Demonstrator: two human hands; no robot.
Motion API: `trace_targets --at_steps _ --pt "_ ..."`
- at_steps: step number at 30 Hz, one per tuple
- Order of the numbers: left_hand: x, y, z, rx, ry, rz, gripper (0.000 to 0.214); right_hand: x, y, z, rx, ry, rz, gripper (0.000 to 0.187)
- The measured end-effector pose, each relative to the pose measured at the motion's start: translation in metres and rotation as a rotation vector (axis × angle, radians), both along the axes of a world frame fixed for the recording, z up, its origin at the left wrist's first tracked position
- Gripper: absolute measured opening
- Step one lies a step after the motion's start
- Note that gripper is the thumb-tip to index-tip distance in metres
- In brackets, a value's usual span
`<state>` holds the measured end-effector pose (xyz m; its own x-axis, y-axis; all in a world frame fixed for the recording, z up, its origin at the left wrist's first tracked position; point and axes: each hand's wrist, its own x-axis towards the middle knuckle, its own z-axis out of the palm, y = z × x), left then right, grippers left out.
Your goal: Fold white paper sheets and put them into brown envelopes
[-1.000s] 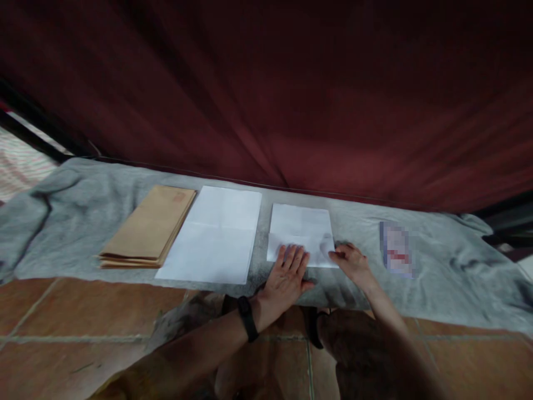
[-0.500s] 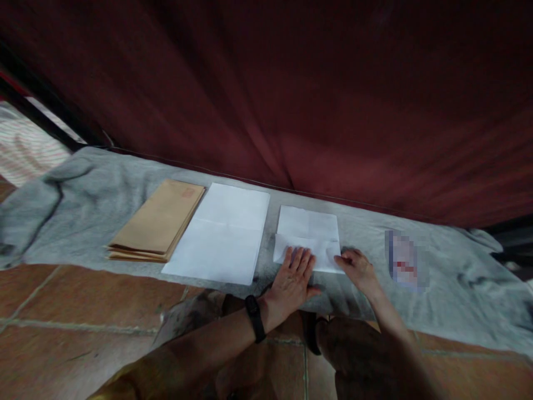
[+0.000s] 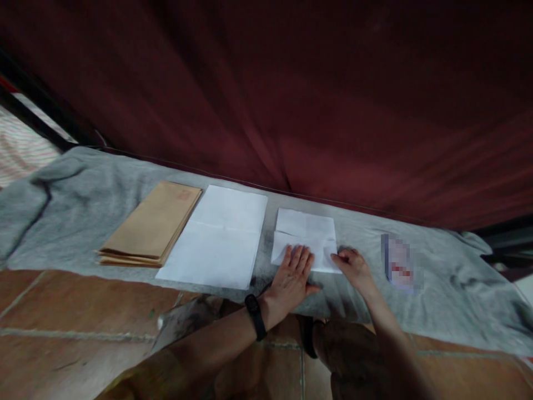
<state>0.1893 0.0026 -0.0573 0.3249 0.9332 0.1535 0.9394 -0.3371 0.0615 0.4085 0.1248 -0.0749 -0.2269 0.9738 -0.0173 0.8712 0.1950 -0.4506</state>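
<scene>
A white sheet of paper [image 3: 306, 221] lies partly folded on the grey cloth, its near part turned up over the rest as a flap. My left hand [image 3: 292, 278] rests flat on this flap, fingers stretched out and slightly apart, with a black band on the wrist. At the paper's lower right edge, my right hand [image 3: 351, 265] has its fingers curled and pinches the edge between thumb and finger. Left of the folded sheet lies a stack of larger white paper [image 3: 220, 233], with a faint crease across its middle.
Several brown envelopes [image 3: 154, 222] are stacked at the left of the paper. A pixelated item [image 3: 400, 264] lies to the right of my right hand. Grey cloth [image 3: 449, 289] covers the long narrow surface, with a dark red curtain [image 3: 266, 100] hanging behind it. Below are floor tiles [image 3: 83, 305].
The view has shifted slightly. Both hands keep nearly the same place on the folded paper, and the flap's upper edge lies a little flatter.
</scene>
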Motion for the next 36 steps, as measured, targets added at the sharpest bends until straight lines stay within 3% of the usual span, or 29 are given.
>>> trace_targets --at_steps 26,36 --pt "-0.009 0.022 -0.008 0.041 -0.102 0.043 0.073 -0.021 0.014 0.003 0.024 -0.085 -0.069 0.026" --pt "-0.021 0.041 -0.006 0.114 -0.092 0.102 0.056 -0.03 0.02 0.004 0.056 -0.061 -0.106 0.024"
